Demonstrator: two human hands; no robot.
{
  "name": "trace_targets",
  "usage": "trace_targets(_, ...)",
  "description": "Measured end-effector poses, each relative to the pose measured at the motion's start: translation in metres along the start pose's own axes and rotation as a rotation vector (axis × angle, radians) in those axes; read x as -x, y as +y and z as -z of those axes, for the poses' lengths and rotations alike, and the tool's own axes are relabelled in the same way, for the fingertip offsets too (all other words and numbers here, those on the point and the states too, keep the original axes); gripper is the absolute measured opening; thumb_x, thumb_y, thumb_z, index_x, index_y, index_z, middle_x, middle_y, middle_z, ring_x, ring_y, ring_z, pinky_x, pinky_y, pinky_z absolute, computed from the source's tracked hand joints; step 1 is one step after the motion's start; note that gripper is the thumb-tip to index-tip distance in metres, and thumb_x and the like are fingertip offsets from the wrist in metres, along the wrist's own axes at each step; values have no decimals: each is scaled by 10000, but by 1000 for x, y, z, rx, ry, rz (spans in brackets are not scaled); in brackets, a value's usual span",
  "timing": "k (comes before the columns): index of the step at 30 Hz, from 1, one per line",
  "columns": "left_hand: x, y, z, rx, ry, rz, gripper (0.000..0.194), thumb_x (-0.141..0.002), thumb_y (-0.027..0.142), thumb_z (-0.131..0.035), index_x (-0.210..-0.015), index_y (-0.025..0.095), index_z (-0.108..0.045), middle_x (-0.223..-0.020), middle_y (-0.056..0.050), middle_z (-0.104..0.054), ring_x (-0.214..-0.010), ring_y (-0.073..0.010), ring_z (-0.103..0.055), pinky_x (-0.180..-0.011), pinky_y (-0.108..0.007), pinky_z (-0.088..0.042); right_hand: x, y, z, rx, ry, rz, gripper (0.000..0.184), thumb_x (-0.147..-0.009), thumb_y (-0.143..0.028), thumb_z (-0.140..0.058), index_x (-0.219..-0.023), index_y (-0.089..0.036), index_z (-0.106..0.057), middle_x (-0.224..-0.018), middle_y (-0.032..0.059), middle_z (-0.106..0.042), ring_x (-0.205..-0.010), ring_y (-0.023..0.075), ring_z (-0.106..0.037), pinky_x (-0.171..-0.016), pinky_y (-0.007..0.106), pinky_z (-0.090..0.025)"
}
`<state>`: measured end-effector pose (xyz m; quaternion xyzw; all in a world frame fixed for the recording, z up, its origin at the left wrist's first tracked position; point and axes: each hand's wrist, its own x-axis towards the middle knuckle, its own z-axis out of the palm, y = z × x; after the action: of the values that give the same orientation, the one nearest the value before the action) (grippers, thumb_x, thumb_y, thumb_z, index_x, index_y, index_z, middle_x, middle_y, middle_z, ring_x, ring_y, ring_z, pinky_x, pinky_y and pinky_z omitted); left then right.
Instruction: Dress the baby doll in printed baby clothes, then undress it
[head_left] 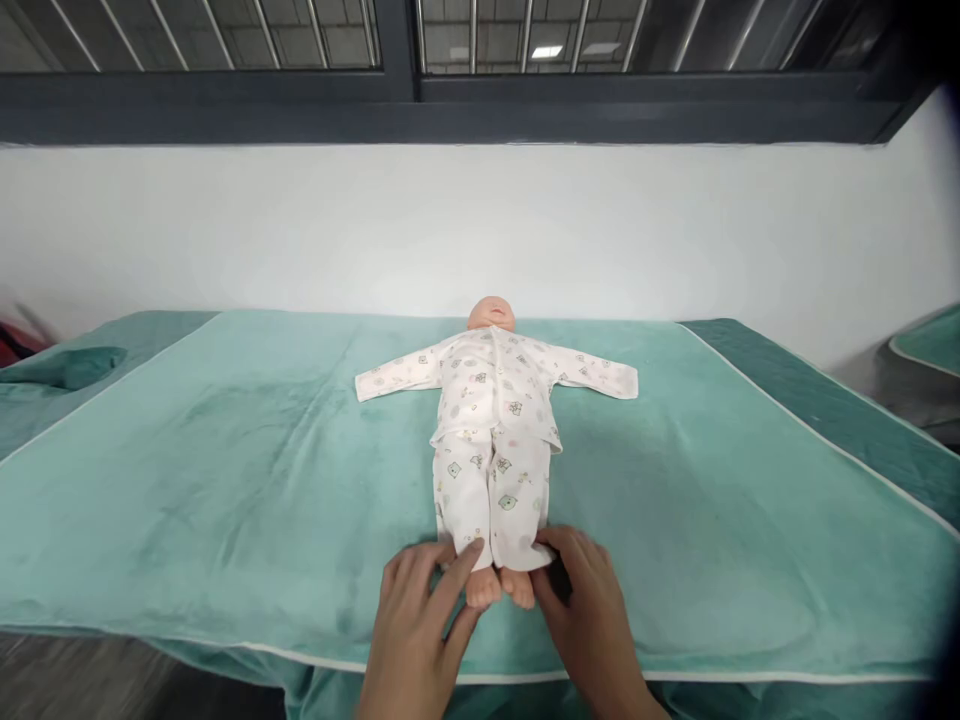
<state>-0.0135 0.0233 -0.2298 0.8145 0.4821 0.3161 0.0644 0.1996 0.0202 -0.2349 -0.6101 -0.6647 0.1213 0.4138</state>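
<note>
A baby doll (492, 312) lies on its back, head toward the wall and feet toward me. It wears a white printed long-sleeved top (495, 375) with both sleeves spread out sideways, and matching trousers (491, 490). My left hand (416, 625) is at the left trouser cuff, its fingers curled on the fabric and its thumb beside the doll's foot (482, 588). At the right cuff, my right hand (589, 610) pinches the hem's outer edge. Both bare feet stick out below the cuffs.
A green velvety cover (225, 480) with white piping spreads under the doll; its front edge hangs just below my hands. Behind stands a white wall (315, 230) under a dark window frame (480, 115) with metal bars. Folded green fabric (64, 368) lies at far left.
</note>
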Motion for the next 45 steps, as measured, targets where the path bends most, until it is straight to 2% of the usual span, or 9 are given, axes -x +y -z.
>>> trace_targets(8, -6, 21, 7, 265, -3, 86, 400, -922, 245, -578, -1308, 348, -573, -1084, -93, -617, -955, -215, -656, -800, -323, -590, 7, -16, 52, -207, 66, 59, 88, -927, -192, -484, -943, -237, -557, -788, 4, -584, -675, 157, -589, -598, 245, -480)
trace_targets(15, 0, 20, 10, 414, 76, 185, 242, -921, 219, -569, -1119, 330, -654, -961, -56, -565, -861, -158, -647, -727, -242, -579, 29, 1, 27, -85, -110, 3, 141, -938, -210, -490, -1016, -245, -602, -933, 47, -628, -794, 167, -653, -678, 261, -560)
trace_targets(19, -4, 22, 12, 439, 105, 134, 264, -912, 182, -577, -1104, 336, -674, -942, -49, -541, -822, -155, -625, -699, -246, -555, 23, -16, 24, 34, -24, 42, 152, -918, -263, -560, -1054, -270, -628, -1338, 124, -511, -1074, 249, -635, -777, 354, -595)
trace_targets(21, -7, 24, 14, 445, 108, 118, 267, -911, 173, -575, -1091, 339, -683, -917, -45, -530, -795, -155, -608, -670, -248, -542, 17, -26, 24, 78, -7, 97, 249, -899, -284, -605, -1148, -278, -595, -1384, 139, -480, -1112, 281, -616, -816, 416, -595)
trace_targets(24, -10, 26, 14, 436, 121, 102, 274, -913, 171, -570, -1089, 340, -694, -892, -46, -516, -765, -159, -579, -632, -257, -520, 11, -31, 17, 117, -83, 189, 417, -870, -282, -653, -1270, -282, -534, -1295, 140, -542, -1120, 308, -600, -831, 464, -592)
trace_targets(26, -9, 24, 12, 435, 123, 93, 282, -918, 170, -556, -1099, 335, -695, -884, -48, -507, -745, -158, -563, -611, -257, -507, 11, -29, 11, 109, -108, 172, 332, -888, -232, -616, -1211, -274, -553, -1195, 122, -572, -1059, 284, -613, -789, 427, -597)
trace_targets(30, -6, 15, 7, 456, 103, 80, 332, -926, 149, -525, -1139, 347, -683, -872, -49, -486, -720, -159, -540, -586, -258, -487, 12, -19, 6, 49, -41, 105, 141, -931, -157, -518, -1019, -256, -568, -1016, 75, -568, -898, 214, -615, -731, 349, -575)
trace_targets(36, -7, 9, -4, 461, 96, 68, 365, -923, 122, -512, -1156, 349, -679, -884, -51, -477, -749, -164, -536, -606, -261, -485, 8, -14, 12, 72, 79, 82, 200, -917, -102, -509, -1044, -250, -552, -948, 53, -582, -819, 196, -586, -679, 318, -537)
trace_targets(45, 8, -3, 0, 565, 42, 123, 348, -922, 149, -538, -1157, 359, -683, -919, -44, -589, -847, -173, -611, -697, -267, -521, 28, -4, 20, 128, 57, 347, 240, -857, -37, -542, -968, -247, -578, -874, 45, -620, -783, 202, -576, -712, 375, -508)
